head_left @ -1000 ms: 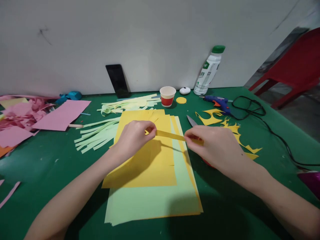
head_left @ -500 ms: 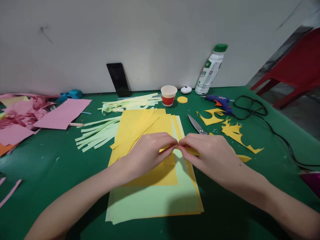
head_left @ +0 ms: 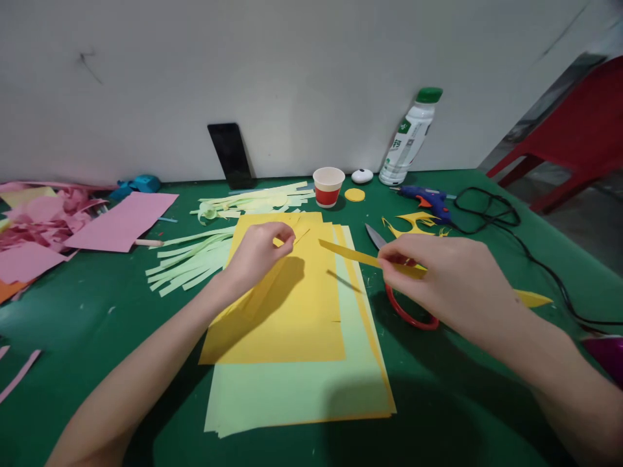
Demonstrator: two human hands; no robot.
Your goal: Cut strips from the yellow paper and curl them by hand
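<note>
My right hand pinches a long, narrow yellow paper strip between thumb and fingers. One end points left over the paper stack; a pointed yellow end shows beyond the wrist on the right. Below this hand lie scissors with red handles, partly covered by it. My left hand is closed in a pinch above the yellow paper sheet; what its fingertips hold, if anything, I cannot make out. Loose yellow strips lie on that sheet under the hand. Pale green sheets are stacked beneath.
Fringed pale green paper lies left of the stack, with pink paper further left. Behind stand a paper cup, a phone and a bottle. A glue gun with its cable and yellow scraps are at right.
My hands were together over the stack and have parted. The left moved left and back; the right moved right with the yellow strip, uncovering the scissors' red handle.
</note>
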